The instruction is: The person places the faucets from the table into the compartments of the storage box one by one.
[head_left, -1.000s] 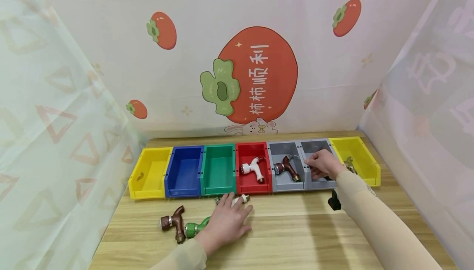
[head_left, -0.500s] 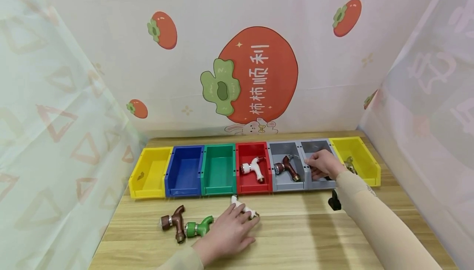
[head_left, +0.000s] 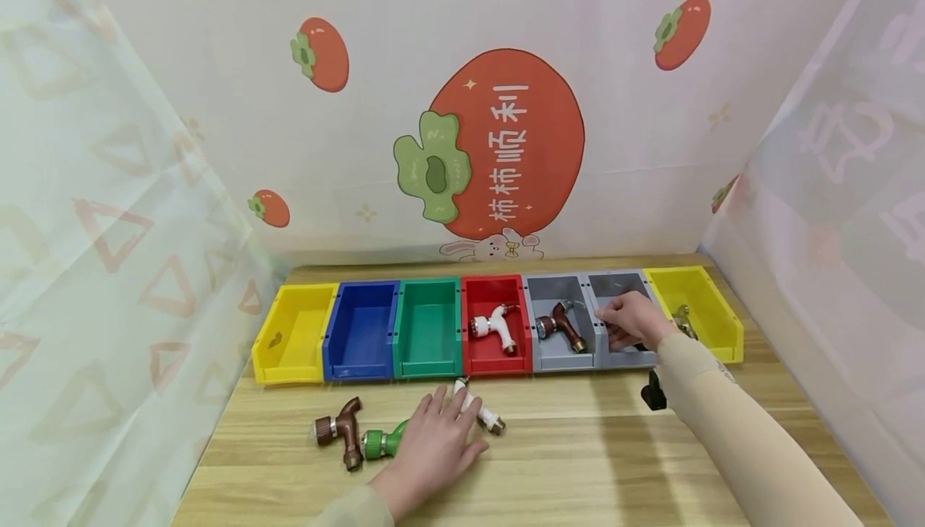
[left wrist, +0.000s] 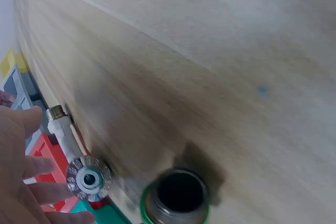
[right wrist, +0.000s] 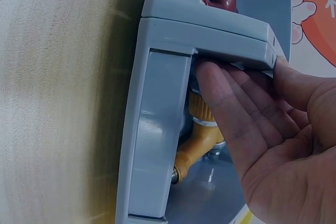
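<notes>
My left hand [head_left: 433, 447] reaches over the table with its fingers spread, its fingertips overlapping a white faucet [head_left: 488, 418]. In the left wrist view the faucet's round knob [left wrist: 89, 178] shows right by those fingers. Partly behind the same hand lies a green faucet [head_left: 377, 443], and a brown faucet [head_left: 348, 435] rests left of it. My right hand [head_left: 633, 319] pinches the side wall of a grey bin [right wrist: 157, 135], thumb at the rim and fingers inside. A yellow-orange faucet [right wrist: 202, 137] lies in that bin, partly covered by the fingers.
Left of the gripped bin, another grey bin [head_left: 560, 363] holds a dark brown faucet [head_left: 562, 328]. A red bin [head_left: 497, 367] has a white faucet [head_left: 495, 329]. Green [head_left: 429, 326], blue [head_left: 361, 334] and yellow [head_left: 289, 342] bins continue leftward. A brass-coloured faucet [head_left: 683, 321] sits in the right yellow bin [head_left: 711, 302].
The white faucet has turned and shifted right under my left hand, its end now pointing toward the front right. That hand has since drawn slightly left, over the green faucet. My right hand stays put.
</notes>
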Motion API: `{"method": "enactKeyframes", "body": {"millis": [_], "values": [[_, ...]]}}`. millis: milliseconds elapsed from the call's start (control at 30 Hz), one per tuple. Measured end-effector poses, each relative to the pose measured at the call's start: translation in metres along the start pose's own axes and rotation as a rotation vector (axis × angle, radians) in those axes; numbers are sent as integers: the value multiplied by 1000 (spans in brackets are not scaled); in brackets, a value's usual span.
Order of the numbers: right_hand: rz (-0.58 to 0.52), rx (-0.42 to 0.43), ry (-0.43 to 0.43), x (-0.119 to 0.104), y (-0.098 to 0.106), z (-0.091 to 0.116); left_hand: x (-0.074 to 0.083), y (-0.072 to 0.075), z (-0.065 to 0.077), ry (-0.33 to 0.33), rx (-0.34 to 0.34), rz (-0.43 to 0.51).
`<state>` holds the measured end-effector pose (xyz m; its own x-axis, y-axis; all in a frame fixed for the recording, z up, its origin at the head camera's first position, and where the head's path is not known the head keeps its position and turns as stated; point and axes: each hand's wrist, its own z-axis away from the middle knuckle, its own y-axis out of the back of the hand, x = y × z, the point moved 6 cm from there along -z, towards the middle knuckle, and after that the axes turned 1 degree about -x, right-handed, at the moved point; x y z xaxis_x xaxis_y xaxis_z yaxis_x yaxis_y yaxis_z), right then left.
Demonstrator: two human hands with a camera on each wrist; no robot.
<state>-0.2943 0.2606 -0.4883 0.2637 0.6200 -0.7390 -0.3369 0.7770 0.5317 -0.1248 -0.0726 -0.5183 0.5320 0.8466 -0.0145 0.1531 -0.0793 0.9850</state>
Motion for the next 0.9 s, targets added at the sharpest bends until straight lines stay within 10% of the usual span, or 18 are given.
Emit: {"method": "enactKeyframes", "body": {"millis": [200, 500, 900], "values": [[-6, 5, -5, 3, 0, -2, 6, -11, -12, 58, -94, 32], [-7, 7, -2, 3, 0, -3, 27, -18, -22, -39, -197, 69], [3, 5, -10, 3, 0, -1, 39, -15, -20, -167, -43, -21]]}}
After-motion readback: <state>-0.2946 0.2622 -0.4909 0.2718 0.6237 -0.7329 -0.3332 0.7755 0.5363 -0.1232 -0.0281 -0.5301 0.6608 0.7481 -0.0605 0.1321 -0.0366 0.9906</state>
